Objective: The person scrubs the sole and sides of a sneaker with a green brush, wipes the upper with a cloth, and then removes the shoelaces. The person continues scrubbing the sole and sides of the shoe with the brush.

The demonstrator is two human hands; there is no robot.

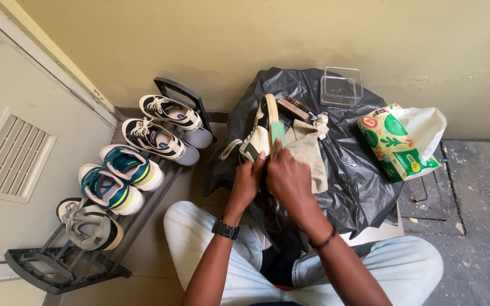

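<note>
A cream and green sneaker (263, 131) stands on its side on a low surface covered with black plastic sheet (354, 170). My left hand (248, 180), with a black watch on its wrist, grips the shoe's near end. My right hand (288, 175) presses a beige cloth (309, 152) against the shoe's sole side. A wooden brush (294, 107) lies just beyond the shoe.
A clear plastic box (341, 86) sits at the back by the wall. A green and white wipes pack (399, 141) lies to the right. A black shoe rack (86, 255) on the left holds several sneakers (154, 138). My legs in pale jeans (211, 249) are crossed below.
</note>
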